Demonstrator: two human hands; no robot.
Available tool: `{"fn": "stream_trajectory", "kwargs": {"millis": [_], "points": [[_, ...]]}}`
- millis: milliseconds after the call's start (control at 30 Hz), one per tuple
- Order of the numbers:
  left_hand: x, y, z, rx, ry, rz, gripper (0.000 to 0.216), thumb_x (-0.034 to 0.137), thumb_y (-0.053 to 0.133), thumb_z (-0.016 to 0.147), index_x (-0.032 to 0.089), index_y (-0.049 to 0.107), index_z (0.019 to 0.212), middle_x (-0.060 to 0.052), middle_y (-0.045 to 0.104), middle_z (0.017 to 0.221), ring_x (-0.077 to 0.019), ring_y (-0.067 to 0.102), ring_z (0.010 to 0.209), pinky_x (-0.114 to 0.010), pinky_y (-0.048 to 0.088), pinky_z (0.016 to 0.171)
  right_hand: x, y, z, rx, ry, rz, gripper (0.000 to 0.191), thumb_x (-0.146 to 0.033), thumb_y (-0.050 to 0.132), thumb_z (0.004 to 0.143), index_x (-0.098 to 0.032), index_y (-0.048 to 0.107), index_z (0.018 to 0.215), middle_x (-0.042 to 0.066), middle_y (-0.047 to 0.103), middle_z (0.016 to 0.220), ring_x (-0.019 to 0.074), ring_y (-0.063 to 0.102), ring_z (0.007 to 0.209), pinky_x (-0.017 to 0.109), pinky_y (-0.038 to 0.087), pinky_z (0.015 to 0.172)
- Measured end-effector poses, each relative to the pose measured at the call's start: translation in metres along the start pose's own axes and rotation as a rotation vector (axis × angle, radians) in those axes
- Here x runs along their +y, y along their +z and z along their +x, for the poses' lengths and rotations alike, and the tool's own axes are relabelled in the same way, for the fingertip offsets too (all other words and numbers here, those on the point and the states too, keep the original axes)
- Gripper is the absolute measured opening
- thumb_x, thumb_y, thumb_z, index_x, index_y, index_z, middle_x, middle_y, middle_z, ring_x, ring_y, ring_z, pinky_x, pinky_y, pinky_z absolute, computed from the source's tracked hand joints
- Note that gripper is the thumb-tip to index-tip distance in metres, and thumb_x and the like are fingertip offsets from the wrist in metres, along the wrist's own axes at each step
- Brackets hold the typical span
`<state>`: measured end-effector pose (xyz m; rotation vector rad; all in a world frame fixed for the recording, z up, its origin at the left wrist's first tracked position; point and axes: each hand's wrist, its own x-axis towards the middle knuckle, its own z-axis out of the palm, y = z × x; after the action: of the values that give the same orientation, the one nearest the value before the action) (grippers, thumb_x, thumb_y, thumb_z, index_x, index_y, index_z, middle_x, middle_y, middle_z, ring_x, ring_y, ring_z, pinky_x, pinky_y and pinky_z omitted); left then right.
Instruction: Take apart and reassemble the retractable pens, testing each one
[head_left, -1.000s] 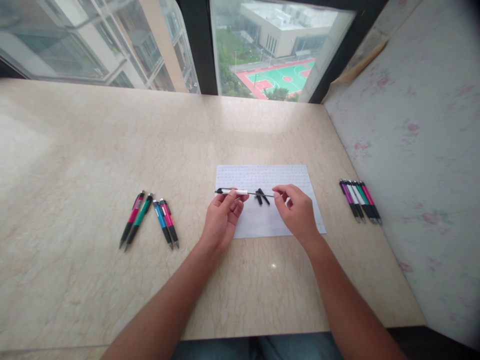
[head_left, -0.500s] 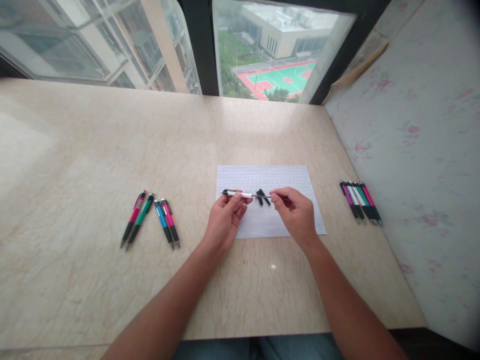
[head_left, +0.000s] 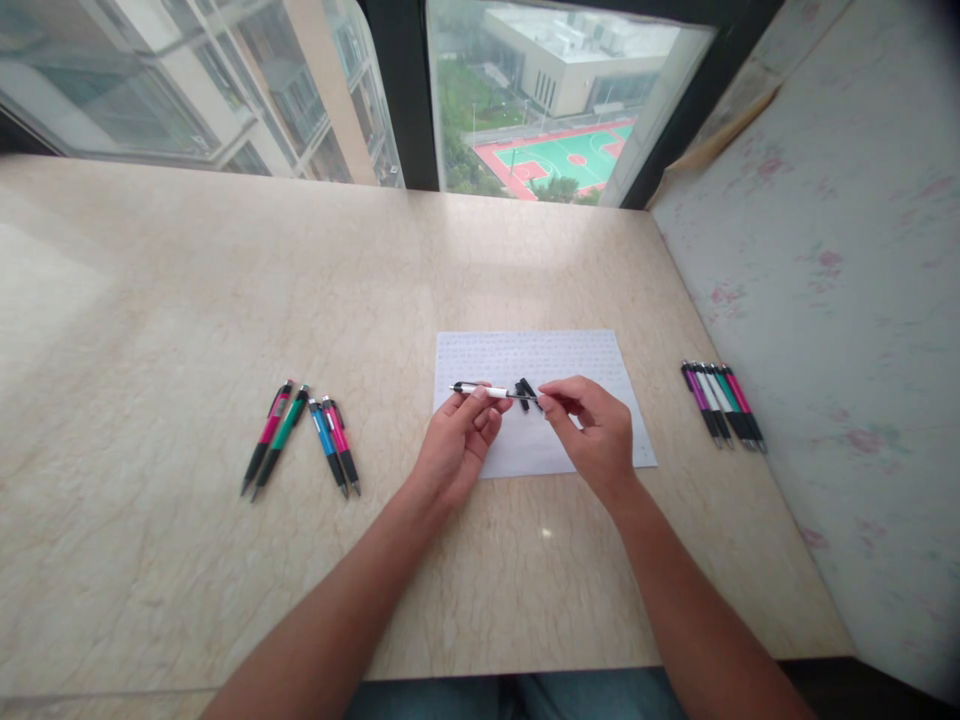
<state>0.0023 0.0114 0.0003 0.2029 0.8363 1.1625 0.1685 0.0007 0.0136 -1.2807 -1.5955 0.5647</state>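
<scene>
My left hand (head_left: 461, 440) is closed round a white pen barrel (head_left: 491, 392) with a black clip, its clicker end pointing left. A thin dark refill (head_left: 519, 397) sticks out of the barrel's right end. Its far tip is pinched between thumb and forefinger of my right hand (head_left: 592, 430). Just beyond the refill, two black grip pieces (head_left: 523, 390) lie on a sheet of paper (head_left: 540, 450) covered with rows of writing in its upper part. My right fingers partly hide the refill's tip.
Left on the stone sill (head_left: 187, 590) lie a pink pen (head_left: 268, 435), a green pen (head_left: 283, 435), a blue pen (head_left: 326, 440) and another pink pen (head_left: 340, 440). A row of several pens (head_left: 720, 405) lies by the papered wall (head_left: 847, 350). Windows (head_left: 540, 110) stand behind.
My left hand and the pen barrel have shifted slightly right, toward my right hand. Less of the refill shows between them. The paper has slid a little right.
</scene>
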Motion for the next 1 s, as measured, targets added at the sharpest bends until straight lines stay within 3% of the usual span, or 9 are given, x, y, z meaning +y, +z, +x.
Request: {"fn": "stream_trajectory", "kwargs": {"millis": [267,500,700,1000], "points": [[-0.0003,0.0,-0.0016,-0.012,0.081,0.088,0.019,0.018,0.076,0.077,0.014,0.067,0.093,-0.004,0.07,0.091,-0.0118,0.07,0.083,-0.015,0.054,0.069,-0.0015,-0.0016,0.0003,-0.018,-0.023,-0.059,0.011,-0.025,0.058,0.091,-0.023,0.069,0.093,0.003,0.07,0.082,0.0144,0.064,0.069,0.029,0.054,0.063],[-0.0008,-0.0007,-0.0006,-0.021,0.057,0.058,0.018,0.019,0.077,0.077,0.014,0.067,0.092,-0.005,0.071,0.093,-0.0112,0.07,0.082,-0.016,0.054,0.069,0.0,-0.0009,0.0004,-0.028,-0.028,-0.097,0.013,-0.027,0.058,0.091,-0.023,0.07,0.094,0.003,0.071,0.08,0.0142,0.064,0.066,0.028,0.054,0.061],[-0.0004,-0.0011,-0.0011,-0.033,0.085,0.099,0.021,0.02,0.078,0.076,0.015,0.067,0.093,-0.005,0.07,0.094,-0.0114,0.069,0.084,-0.016,0.053,0.07,0.0009,0.0,-0.0022,-0.015,0.116,0.032,0.017,-0.032,0.06,0.09,-0.022,0.071,0.097,0.001,0.069,0.07,0.0129,0.063,0.057,0.026,0.053,0.056],[0.0008,0.0003,-0.0017,-0.021,0.063,0.109,0.021,0.018,0.077,0.076,0.014,0.067,0.093,-0.005,0.07,0.091,-0.0115,0.069,0.083,-0.016,0.053,0.069,0.005,-0.0001,-0.0016,-0.051,0.194,0.077,0.021,-0.037,0.058,0.091,-0.021,0.07,0.098,-0.001,0.065,0.063,0.0106,0.057,0.05,0.024,0.048,0.051]]}}
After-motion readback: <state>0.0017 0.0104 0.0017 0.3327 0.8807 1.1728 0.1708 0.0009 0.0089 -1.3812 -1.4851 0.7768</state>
